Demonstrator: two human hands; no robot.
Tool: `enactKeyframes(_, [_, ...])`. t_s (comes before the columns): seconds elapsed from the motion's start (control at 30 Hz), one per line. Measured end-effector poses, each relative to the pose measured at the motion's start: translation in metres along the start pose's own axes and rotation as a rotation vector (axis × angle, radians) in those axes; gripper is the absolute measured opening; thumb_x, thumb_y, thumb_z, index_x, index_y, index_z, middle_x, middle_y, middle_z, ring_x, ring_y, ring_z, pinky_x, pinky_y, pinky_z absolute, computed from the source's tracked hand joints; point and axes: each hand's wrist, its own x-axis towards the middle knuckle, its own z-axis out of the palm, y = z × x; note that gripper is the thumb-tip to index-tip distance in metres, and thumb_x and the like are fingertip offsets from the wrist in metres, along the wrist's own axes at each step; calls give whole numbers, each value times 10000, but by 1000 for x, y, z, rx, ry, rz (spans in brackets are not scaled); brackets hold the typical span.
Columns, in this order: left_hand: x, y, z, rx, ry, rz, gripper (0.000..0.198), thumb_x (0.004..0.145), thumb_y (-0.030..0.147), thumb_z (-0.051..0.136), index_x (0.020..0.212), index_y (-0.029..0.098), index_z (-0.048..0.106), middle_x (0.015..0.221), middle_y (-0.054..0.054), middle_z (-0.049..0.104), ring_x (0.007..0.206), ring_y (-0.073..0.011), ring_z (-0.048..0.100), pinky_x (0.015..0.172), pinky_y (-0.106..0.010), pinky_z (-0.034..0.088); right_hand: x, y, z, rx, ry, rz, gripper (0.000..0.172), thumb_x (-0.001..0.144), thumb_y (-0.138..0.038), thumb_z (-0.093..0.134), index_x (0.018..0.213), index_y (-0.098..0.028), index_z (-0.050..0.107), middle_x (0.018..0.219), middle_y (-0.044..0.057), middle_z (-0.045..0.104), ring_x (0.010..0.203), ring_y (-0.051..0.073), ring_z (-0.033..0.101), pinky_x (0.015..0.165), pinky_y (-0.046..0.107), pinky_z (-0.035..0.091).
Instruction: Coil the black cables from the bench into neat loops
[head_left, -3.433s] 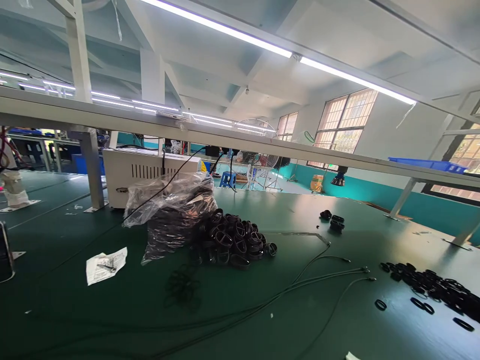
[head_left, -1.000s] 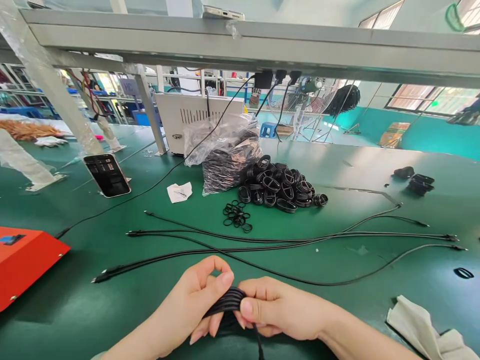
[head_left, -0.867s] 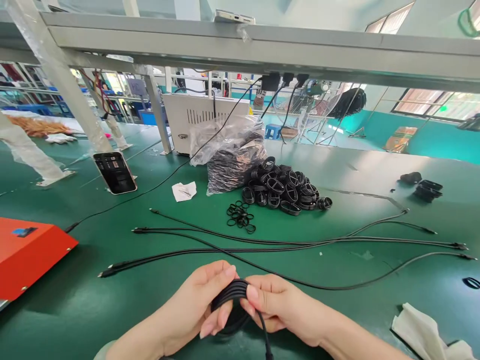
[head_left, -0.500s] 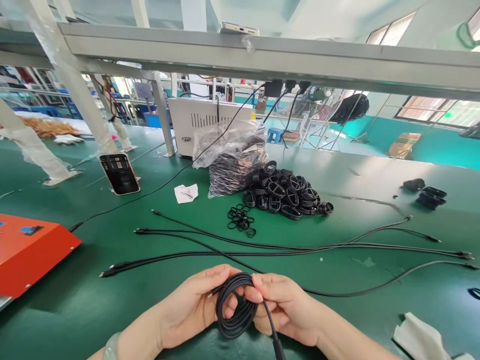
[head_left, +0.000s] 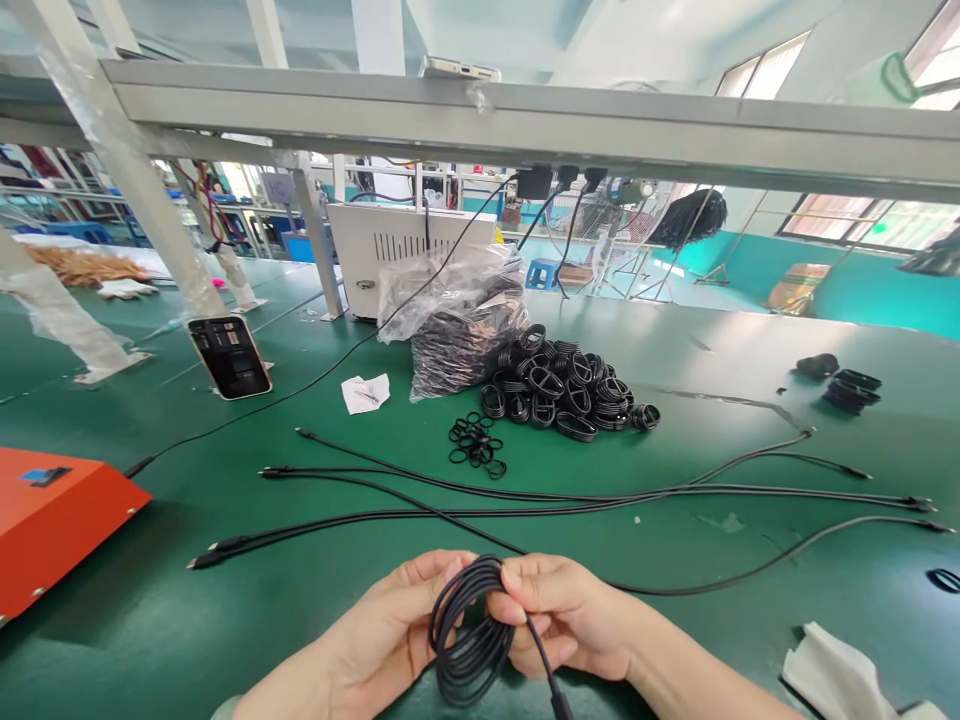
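Note:
A black cable (head_left: 463, 690), wound into a coil of several loops, is held between both hands near the front of the table. My left hand (head_left: 390, 625) is closed around the coil's left side. On its right side, my right hand (head_left: 564, 618) pinches the loops between thumb and fingers. One cable end with a thick black connector hangs below my right hand. Beyond the hands, several straight black cables (head_left: 420, 512) lie stretched across the table. Small black rings (head_left: 474, 440) are scattered behind them, in front of a pile of coiled black cables (head_left: 574, 385).
A clear plastic bag (head_left: 457, 345) of dark items stands by the pile. At left are an orange machine (head_left: 67, 530) and a phone (head_left: 229, 358) leaning on a post. A white cloth (head_left: 840, 672) lies at right. A metal shelf beam (head_left: 525, 120) spans the table.
My left hand has shifted slightly, and the cable tip that stuck out by its thumb is no longer visible. The coil looks a little more tilted. The camera view has turned slightly.

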Motion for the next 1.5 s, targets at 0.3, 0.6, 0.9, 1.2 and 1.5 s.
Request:
enactKeyframes(0.3, [0,3,-1,94,-57,4,143,764,179,771,904,151,755,755,-32,775,625,-82,665,671,-173,500,-2,5,-2,-56,82,-48,429,821,-526,676,730,-143,504,528,-104,279,407,23,146,389,194,75])
enactKeyframes(0.6, [-2,13,-2,280,-236,40,250,911,326,549,947,146,719,899,-81,725,783,-169,658,748,-295,528,-2,3,-7,-112,86,100,464,761,-558,702,697,-143,503,483,-97,319,396,23,167,386,205,31])
enactKeyframes(0.9, [-13,-2,14,461,-196,-19,685,882,663,366,1452,283,355,840,-118,750,656,-224,718,348,-172,439,10,9,12,-266,229,-29,470,775,-582,683,789,-142,519,544,-108,366,414,16,174,393,193,103])
enactKeyframes(1.2, [-2,4,15,402,61,355,400,878,586,484,912,209,616,788,11,603,526,-87,534,370,-152,396,9,11,23,-544,679,-105,417,752,-424,748,939,-194,456,671,-78,605,410,54,469,396,184,338])
enactKeyframes(1.5, [3,-15,12,421,-32,214,576,885,700,249,1010,215,534,596,-14,662,534,-169,623,531,-302,542,24,29,25,-334,767,-211,533,665,-612,740,778,-210,409,507,-39,626,398,130,584,419,211,414])
